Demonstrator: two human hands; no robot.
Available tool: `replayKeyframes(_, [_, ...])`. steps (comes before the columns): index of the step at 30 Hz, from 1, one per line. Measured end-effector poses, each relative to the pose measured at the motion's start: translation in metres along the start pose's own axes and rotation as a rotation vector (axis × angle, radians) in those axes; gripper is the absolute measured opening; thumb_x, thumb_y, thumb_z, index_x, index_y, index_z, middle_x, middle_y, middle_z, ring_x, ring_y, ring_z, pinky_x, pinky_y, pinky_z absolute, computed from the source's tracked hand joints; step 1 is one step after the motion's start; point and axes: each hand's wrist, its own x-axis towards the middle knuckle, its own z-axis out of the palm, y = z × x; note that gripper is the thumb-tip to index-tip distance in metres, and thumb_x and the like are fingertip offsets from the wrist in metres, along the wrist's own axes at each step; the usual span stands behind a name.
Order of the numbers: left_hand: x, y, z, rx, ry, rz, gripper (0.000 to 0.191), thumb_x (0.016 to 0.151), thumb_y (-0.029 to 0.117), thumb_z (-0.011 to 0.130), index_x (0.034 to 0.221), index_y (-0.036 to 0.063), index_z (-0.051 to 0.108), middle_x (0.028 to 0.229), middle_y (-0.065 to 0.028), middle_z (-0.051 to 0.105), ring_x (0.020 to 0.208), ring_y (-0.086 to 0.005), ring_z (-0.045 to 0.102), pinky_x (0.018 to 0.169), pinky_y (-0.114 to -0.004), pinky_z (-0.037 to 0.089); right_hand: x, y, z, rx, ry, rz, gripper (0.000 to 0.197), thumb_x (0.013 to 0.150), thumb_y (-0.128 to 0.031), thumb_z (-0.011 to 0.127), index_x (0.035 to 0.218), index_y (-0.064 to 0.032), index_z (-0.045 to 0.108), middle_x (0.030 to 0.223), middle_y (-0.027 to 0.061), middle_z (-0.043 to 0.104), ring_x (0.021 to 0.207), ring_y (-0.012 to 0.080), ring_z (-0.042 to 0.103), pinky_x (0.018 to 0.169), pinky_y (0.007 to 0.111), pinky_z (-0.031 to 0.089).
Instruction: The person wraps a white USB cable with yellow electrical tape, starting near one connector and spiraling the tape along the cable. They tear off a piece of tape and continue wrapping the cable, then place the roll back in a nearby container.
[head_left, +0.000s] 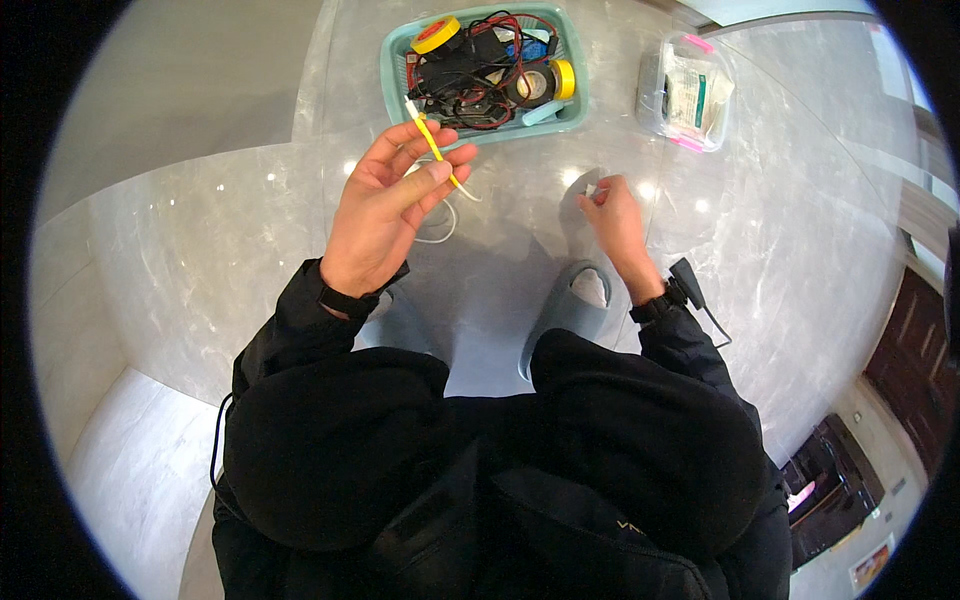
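Note:
My left hand (375, 202) is raised in front of a basket, pinching a white cable (453, 225) between thumb and fingers. Yellow tape (429, 139) is wrapped around the cable just below its white plug end (411, 109), which points up and away from me. The rest of the cable loops down behind the hand, partly hidden by it. Lower and to the right, my right hand (616, 214) has its thumb and forefinger closed on a small whitish piece (590, 190), too small to identify.
Ahead on the grey tiled floor stands a teal plastic basket (388, 82) with tangled red and black wires, yellow tape rolls (564, 79) and black items. To its right is a clear box (646, 94) with pink latches, holding a packet (686, 94). Grey slippers (562, 315) are on my feet.

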Motion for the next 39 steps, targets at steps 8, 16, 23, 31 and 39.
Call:
replayKeyframes(8, [0.000, -0.002, -0.005, 0.133, -0.012, -0.010, 0.034, 0.105, 0.002, 0.067, 0.139, -0.0010, 0.063, 0.134, -0.0182, 0.070, 0.131, -0.0300, 0.067, 0.114, -0.039, 0.056, 0.009, 0.010, 0.011, 0.213, -0.039, -0.007, 0.037, 0.094, -0.009, 0.078, 0.127, 0.0022, 0.066, 0.097, 0.0105, 0.074, 0.085, 0.0209, 0.072, 0.075, 0.035, 0.058])
replayKeyframes(16, [-0.001, -0.007, -0.011, 0.046, 0.054, 0.057, 0.028, 0.111, 0.015, 0.063, 0.137, 0.0022, 0.066, 0.124, -0.0137, 0.073, 0.117, -0.0253, 0.074, 0.103, -0.039, 0.059, 0.027, 0.011, -0.004, 0.704, -0.048, 0.108, 0.028, 0.098, -0.003, 0.069, 0.126, 0.0008, 0.069, 0.098, 0.0049, 0.073, 0.086, 0.0142, 0.070, 0.076, 0.029, 0.059])
replayKeyframes(23, [-0.002, -0.004, -0.014, 0.159, 0.093, 0.129, 0.035, 0.114, 0.018, 0.060, 0.146, 0.0040, 0.063, 0.112, -0.0070, 0.071, 0.094, -0.0151, 0.071, 0.093, -0.033, 0.060, 0.045, 0.043, -0.025, 0.382, 0.159, 0.091, 0.033, 0.096, -0.006, 0.069, 0.129, -0.0038, 0.074, 0.098, 0.0098, 0.076, 0.086, 0.0191, 0.073, 0.081, 0.035, 0.060])
replayKeyframes(31, [-0.001, -0.006, -0.012, 0.202, 0.042, 0.079, 0.038, 0.113, 0.014, 0.061, 0.150, 0.0044, 0.061, 0.124, -0.0062, 0.067, 0.101, -0.0137, 0.069, 0.095, -0.030, 0.056, 0.038, 0.016, -0.035, -0.087, 0.434, -0.302, 0.028, 0.097, -0.010, 0.073, 0.124, -0.0016, 0.073, 0.100, 0.0155, 0.078, 0.088, 0.0272, 0.075, 0.083, 0.038, 0.060])
replayKeyframes(39, [0.003, -0.013, -0.024, 0.363, 0.032, 0.148, 0.034, 0.115, 0.016, 0.057, 0.147, 0.0048, 0.060, 0.116, -0.0061, 0.069, 0.099, -0.0137, 0.068, 0.096, -0.032, 0.054, 0.030, -0.088, -0.063, 0.285, 0.054, -0.210, 0.016, 0.100, -0.012, 0.073, 0.111, 0.0001, 0.076, 0.109, 0.0181, 0.075, 0.096, 0.0285, 0.074, 0.083, 0.040, 0.058])
